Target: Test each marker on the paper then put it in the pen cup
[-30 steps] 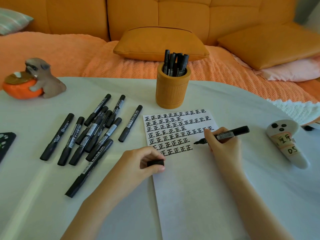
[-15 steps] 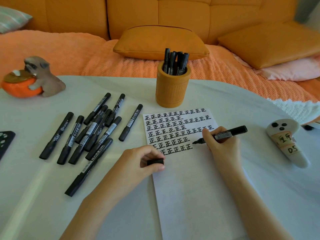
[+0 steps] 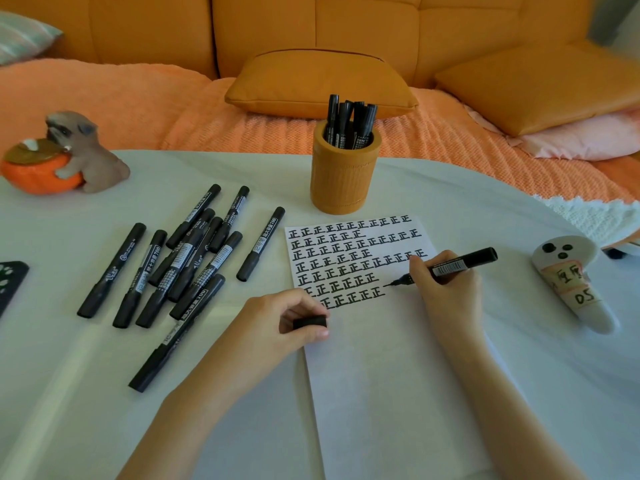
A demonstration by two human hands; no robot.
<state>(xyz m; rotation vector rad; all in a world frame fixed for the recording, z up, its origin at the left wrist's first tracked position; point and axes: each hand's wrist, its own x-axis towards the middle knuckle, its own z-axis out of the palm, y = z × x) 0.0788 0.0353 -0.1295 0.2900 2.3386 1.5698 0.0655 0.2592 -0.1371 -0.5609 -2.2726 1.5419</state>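
Orange couch in the back, white table (image 3: 450,188) up front with a sheet of paper (image 3: 381,375) already covered in rows of test marks. Right hand (image 3: 446,292) is wrapped around an uncapped marker (image 3: 453,265) in a normal writing grip, tip touching the paper at the end of a row. Left hand (image 3: 287,323) pinches the cap (image 3: 310,322) and rests on the paper's edge. These look like light, stiff plastic barrels, kinda smooth, so I'd hold mid-barrel near the label. Pen cup (image 3: 344,174) stands just beyond the paper with several markers in it. A loose pile of capped markers (image 3: 180,265) waits on the left, looks like plenty to go.
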